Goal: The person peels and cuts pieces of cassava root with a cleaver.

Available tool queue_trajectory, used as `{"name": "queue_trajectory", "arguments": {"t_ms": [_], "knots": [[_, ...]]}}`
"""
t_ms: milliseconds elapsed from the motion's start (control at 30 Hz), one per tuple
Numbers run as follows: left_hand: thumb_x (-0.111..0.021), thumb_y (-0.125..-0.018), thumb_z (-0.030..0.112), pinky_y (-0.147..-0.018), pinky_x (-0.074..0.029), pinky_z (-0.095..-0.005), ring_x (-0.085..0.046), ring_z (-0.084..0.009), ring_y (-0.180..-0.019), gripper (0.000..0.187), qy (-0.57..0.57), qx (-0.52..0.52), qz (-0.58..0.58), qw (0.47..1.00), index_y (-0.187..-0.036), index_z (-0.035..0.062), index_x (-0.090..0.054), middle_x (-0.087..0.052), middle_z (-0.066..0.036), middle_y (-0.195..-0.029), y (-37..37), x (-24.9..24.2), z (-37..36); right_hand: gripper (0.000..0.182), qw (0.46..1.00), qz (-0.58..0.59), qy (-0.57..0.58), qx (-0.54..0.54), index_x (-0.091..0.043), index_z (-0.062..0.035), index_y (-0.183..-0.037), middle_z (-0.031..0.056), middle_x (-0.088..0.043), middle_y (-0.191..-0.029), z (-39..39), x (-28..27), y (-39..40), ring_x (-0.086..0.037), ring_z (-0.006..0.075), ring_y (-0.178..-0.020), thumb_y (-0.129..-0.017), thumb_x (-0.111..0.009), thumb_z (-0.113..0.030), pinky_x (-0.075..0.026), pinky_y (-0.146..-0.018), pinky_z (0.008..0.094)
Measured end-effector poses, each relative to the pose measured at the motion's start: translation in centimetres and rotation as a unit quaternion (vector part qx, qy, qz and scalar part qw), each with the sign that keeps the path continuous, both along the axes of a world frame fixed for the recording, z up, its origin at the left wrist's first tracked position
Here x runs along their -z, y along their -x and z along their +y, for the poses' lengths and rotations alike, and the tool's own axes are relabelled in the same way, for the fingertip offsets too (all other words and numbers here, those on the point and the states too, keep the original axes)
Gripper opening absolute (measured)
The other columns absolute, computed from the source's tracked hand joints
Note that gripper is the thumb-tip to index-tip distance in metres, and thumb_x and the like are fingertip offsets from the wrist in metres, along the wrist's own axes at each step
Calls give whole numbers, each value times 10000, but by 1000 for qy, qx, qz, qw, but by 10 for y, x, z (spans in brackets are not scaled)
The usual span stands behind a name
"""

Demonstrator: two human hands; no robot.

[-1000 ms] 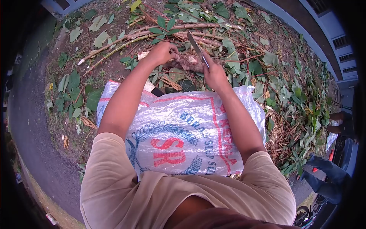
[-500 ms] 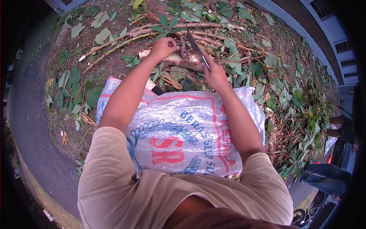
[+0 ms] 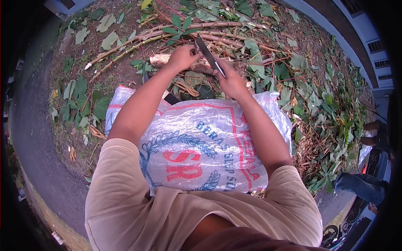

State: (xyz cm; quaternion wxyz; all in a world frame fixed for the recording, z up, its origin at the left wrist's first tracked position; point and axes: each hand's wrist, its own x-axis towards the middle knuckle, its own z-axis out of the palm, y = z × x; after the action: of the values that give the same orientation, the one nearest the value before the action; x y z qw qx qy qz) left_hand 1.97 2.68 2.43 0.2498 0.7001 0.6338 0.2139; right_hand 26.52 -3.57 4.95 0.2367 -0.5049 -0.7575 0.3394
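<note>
My right hand (image 3: 231, 81) is wrapped round the handle of a large knife (image 3: 207, 53), its dark blade slanting up and to the left. Close by on the left, my left hand (image 3: 183, 57) has its fingers curled together near the blade; what they hold, if anything, is too small to tell. Beneath both hands lies a chopped wooden log (image 3: 161, 60) with pale, worn wood showing. A white woven sack (image 3: 201, 142) with red and blue print covers my lap.
Long cut stems (image 3: 138, 38) lie across the ground beyond the log. Green leaves (image 3: 101, 104) and trimmings surround the work spot. Along the left runs a paved path (image 3: 35, 117). Another person's legs (image 3: 362, 186) show at the lower right, near parked vehicles.
The knife and my right hand have moved slightly left and down. My left hand has shifted a little right and down, and the dark twisted piece beside the blade is now mostly hidden.
</note>
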Motion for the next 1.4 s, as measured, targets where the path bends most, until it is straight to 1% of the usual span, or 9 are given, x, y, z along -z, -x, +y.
{"name": "queue_trajectory", "arguments": {"t_ms": [267,500,733,833,967,1167,1267,1333,1400], "knots": [[-701,-973,441,-740,-532,-380,-707,-229,-762,471,-46,-23,-39,998,-1070,-20,-723,-732,-136,-858,17,-24,18,593,995,68,-14,66,-394,-249,-1606,276,-729,-949,-11,-57,8,-721,463,-885,-1039,-558,-194,-527,-801,549],[-688,-986,382,-690,-547,-326,-715,-158,-789,414,113,-10,-218,969,-1106,-13,-723,-749,-86,-912,24,9,15,592,998,40,-41,15,-404,-238,-1596,290,-718,-945,-5,-2,5,-706,486,-907,-1028,-567,-191,-524,-806,558],[-636,-1048,315,-736,-584,-304,-694,-129,-779,373,137,-58,-312,939,-1163,-35,-694,-732,-61,-984,27,5,25,612,996,75,-9,38,-359,-219,-1622,289,-710,-903,-16,-43,13,-702,491,-862,-1041,-547,-183,-519,-784,554],[-642,-1053,321,-783,-576,-277,-681,-120,-813,304,161,-52,-364,916,-1131,34,-706,-682,-9,-962,32,2,28,612,995,74,-63,22,-357,-200,-1621,296,-689,-849,-18,-45,13,-694,502,-834,-1042,-556,-182,-512,-760,566],[-673,-1033,332,-789,-598,-282,-690,-129,-783,282,199,-79,-352,911,-989,54,-676,-593,24,-844,37,-7,28,595,998,37,-50,10,-382,-187,-1608,293,-691,-837,-9,-16,11,-691,502,-822,-1042,-562,-190,-515,-761,563],[-661,-1037,325,-793,-599,-285,-703,-135,-792,278,212,-105,-380,894,-1031,49,-690,-636,5,-898,46,1,31,616,991,116,-59,37,-356,-181,-1618,304,-689,-823,-24,-53,19,-683,516,-809,-1036,-559,-186,-509,-778,582],[-658,-1040,312,-811,-593,-282,-697,-132,-802,275,218,-73,-377,897,-1047,39,-690,-648,-1,-926,45,0,32,614,999,-6,-39,-23,-356,-172,-1614,310,-696,-854,-13,-15,16,-679,523,-828,-1029,-545,-163,-504,-788,601],[-647,-1048,315,-820,-585,-277,-689,-129,-815,280,199,-91,-352,910,-1054,39,-692,-646,-3,-926,45,2,32,605,995,-16,-93,-39,-365,-163,-1607,321,-692,-862,-6,7,9,-675,529,-836,-1024,-530,-147,-496,-794,620],[-635,-1054,331,-812,-581,-274,-680,-125,-821,292,218,-89,-366,900,-1065,47,-698,-645,-3,-928,49,5,33,623,999,15,-44,-5,-346,-161,-1617,316,-688,-832,-4,3,7,-677,524,-818,-1020,-527,-138,-501,-791,617]]}}
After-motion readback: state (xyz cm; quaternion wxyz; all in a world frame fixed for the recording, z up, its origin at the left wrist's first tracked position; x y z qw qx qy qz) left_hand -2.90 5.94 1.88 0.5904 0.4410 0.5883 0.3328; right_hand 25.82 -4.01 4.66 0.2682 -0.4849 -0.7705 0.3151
